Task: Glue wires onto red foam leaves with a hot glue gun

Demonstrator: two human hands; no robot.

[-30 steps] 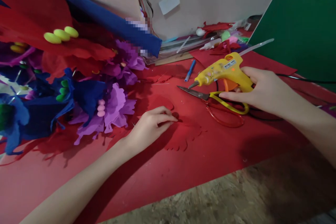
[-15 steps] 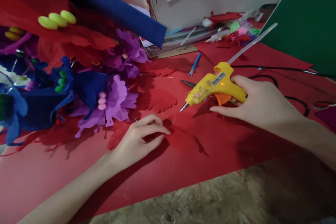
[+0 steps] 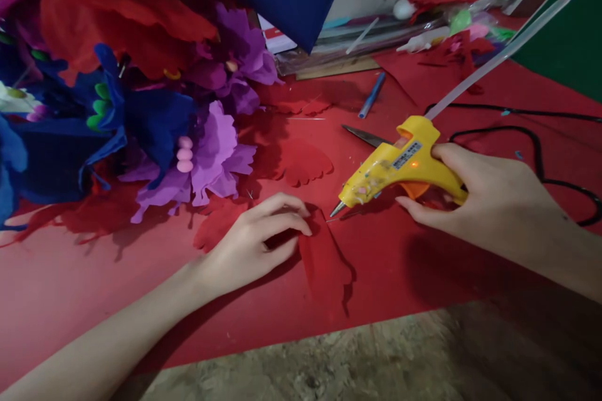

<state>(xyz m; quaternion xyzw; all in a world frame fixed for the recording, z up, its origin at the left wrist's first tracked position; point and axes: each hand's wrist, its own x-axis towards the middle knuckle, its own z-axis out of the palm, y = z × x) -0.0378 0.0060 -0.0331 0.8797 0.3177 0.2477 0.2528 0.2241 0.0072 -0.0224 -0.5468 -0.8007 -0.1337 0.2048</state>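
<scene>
Gluing step, by the look of it: left hand [image 3: 256,241] curled, its fingertips pinching the top end of a red foam petal [image 3: 324,263] that lies flat on the red foam sheet [image 3: 423,269]. Right hand [image 3: 480,200] closed round the handle of the yellow glue gun [image 3: 399,166], index finger under the orange trigger. The gun's long axis runs upper right to lower left, glue stick [image 3: 498,56] out the back, nozzle aimed down-left and just beside the pinch. The petal's long axis runs toward the viewer. Laying glue calls for the tip to touch down and a trigger squeeze, clear of the fingertips.
</scene>
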